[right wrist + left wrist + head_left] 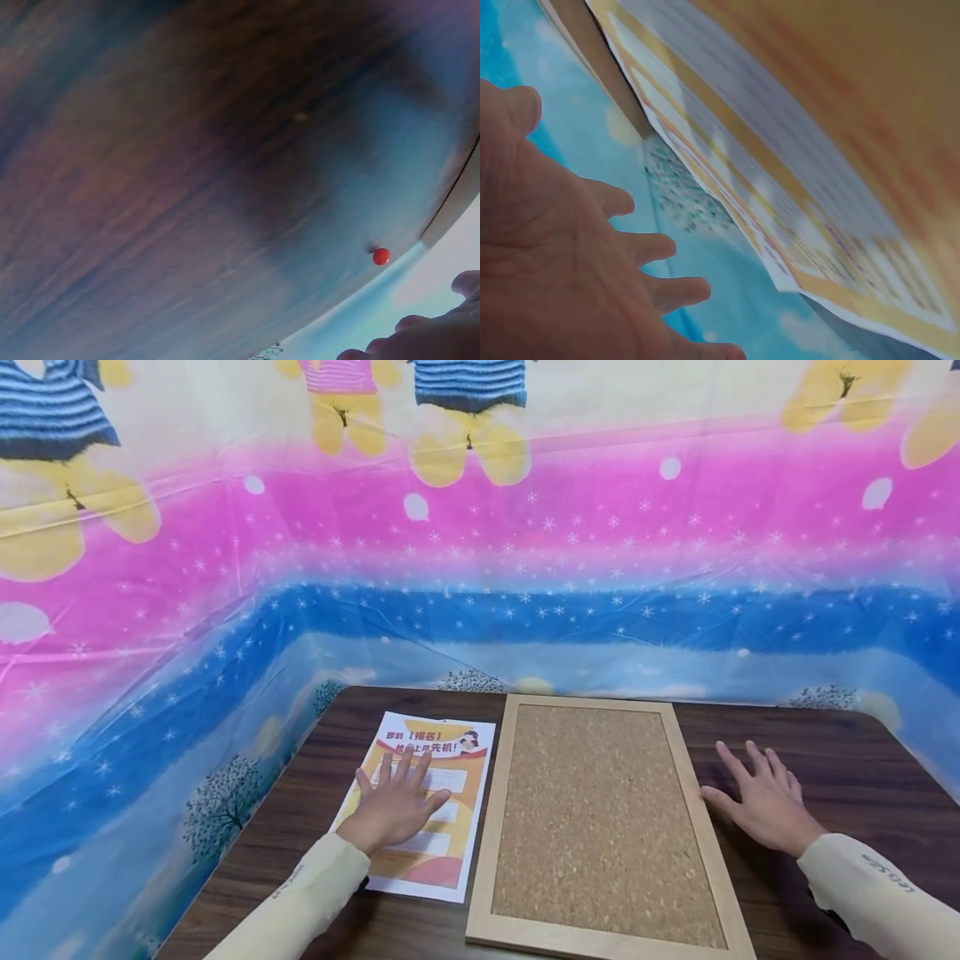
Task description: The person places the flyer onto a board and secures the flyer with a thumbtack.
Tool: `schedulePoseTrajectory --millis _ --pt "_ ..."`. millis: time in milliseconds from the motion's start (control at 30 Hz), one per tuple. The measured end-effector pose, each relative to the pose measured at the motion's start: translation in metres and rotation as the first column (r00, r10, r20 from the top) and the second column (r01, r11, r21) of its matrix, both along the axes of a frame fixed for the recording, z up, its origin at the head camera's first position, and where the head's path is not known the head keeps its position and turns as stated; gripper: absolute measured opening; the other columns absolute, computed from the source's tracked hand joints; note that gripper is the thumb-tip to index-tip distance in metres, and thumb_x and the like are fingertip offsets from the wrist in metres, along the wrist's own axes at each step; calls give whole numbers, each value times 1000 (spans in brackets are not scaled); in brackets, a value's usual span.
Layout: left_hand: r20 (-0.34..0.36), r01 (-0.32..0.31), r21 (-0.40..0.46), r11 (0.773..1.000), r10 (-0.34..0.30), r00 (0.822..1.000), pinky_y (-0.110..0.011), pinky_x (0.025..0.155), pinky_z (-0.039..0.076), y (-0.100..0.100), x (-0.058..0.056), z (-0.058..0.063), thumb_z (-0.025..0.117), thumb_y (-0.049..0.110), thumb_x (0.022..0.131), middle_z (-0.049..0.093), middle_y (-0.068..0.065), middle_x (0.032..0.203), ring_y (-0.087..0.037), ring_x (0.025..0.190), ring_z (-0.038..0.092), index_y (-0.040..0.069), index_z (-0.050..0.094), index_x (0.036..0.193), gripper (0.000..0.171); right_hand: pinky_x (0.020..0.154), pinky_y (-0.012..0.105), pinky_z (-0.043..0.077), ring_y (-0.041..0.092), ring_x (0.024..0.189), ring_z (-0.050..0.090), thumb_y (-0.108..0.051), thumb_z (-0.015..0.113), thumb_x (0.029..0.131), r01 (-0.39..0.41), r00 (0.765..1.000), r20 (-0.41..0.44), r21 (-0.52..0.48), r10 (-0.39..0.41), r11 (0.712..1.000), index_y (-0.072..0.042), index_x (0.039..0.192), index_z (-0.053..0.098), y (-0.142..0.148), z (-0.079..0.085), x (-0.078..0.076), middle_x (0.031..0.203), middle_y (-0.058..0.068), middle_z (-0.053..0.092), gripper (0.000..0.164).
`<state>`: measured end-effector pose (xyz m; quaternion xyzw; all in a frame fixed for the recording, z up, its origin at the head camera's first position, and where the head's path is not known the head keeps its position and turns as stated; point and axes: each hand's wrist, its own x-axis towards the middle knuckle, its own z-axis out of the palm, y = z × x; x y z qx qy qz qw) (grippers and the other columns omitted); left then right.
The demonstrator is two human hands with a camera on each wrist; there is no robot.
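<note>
My left hand [397,810] is held over a printed poster [420,875], its fingers spread and straight. In the left wrist view the palm [547,247] stands apart from the poster's [727,142] surface. The sheet is orange and white with red lettering at its top. To its right lies a cork board [600,827] in a pale wooden frame. Beyond the board's right side my right hand [772,806] hovers with spread fingers, holding nothing. A small red ball-shaped thing [381,256] sits on the table in the right wrist view; its kind is unclear.
The dark wood-grain table [840,752] has rounded far corners. A printed cloth [555,610] with pink and blue bands hangs along its back and sides, close to the table edges. The board's far end reaches nearly to the back edge.
</note>
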<state>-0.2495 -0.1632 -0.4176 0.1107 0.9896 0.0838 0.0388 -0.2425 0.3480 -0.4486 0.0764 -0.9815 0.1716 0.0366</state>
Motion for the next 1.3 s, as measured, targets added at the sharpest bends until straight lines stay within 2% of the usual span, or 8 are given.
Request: schedulePoseTrajectory --millis 167,367,467,567,767,1067,1200,1300 --pt "-3 -35 17 999 35 999 -73 94 -4 -22 0 -1 37 56 96 11 -20 154 -48 137 3 9 22 151 73 90 75 3 60 129 1 -58 47 92 8 1000 4 14 -8 1000 -11 152 12 6 -2 -2 146 39 7 84" --pt "-12 -106 -19 994 106 994 -71 97 -1 -44 -1 0 51 47 94 31 -28 144 -52 133 15 1 29 147 74 91 74 8 58 123 23 -53 50 93 -24 1000 16 6 24 1000 -4 148 26 13 0 -3 139 40 25 77" --pt "-19 -137 -31 990 136 991 -70 98 3 -54 -1 1 57 41 92 38 -31 137 -53 128 22 -4 34 143 72 91 72 13 56 121 29 -43 56 93 -43 999 2 2 43 999 -1 145 32 16 0 -5 137 39 30 71" --pt "-30 -156 -49 987 155 988 -70 95 11 -64 -2 2 60 38 91 43 -30 130 -52 122 28 -5 40 138 67 90 70 21 56 117 35 -29 63 91 -57 997 -50 22 58 998 2 140 39 17 -1 -5 133 39 36 63" --pt "0 -201 -79 976 202 979 -67 90 19 -79 -4 4 63 35 89 47 -31 123 -50 116 32 -8 46 129 61 77 60 42 48 99 54 -6 69 85 -82 982 -170 30 86 996 7 128 52 21 -1 -7 112 32 52 48" --pt "73 -231 -85 969 237 969 -60 87 24 -87 -2 8 64 30 89 55 -31 113 -46 103 43 -13 49 126 59 70 52 46 40 88 57 2 67 84 -41 992 -116 -3 41 999 9 113 60 26 -2 -13 98 22 56 31" --pt "91 -236 -83 968 244 966 -56 84 27 -87 -2 5 66 29 88 60 -25 100 -41 93 48 -13 53 120 53 68 51 47 38 85 58 6 66 83 -31 994 -108 -11 30 999 8 103 64 28 -2 -16 92 18 58 21" --pt "87 -249 -77 965 255 963 -54 82 28 -85 -2 3 67 28 88 60 -17 86 -35 84 50 -11 56 108 45 68 51 46 38 84 59 8 65 82 -22 995 -97 -17 21 1000 7 99 66 28 -2 -18 89 16 59 17"
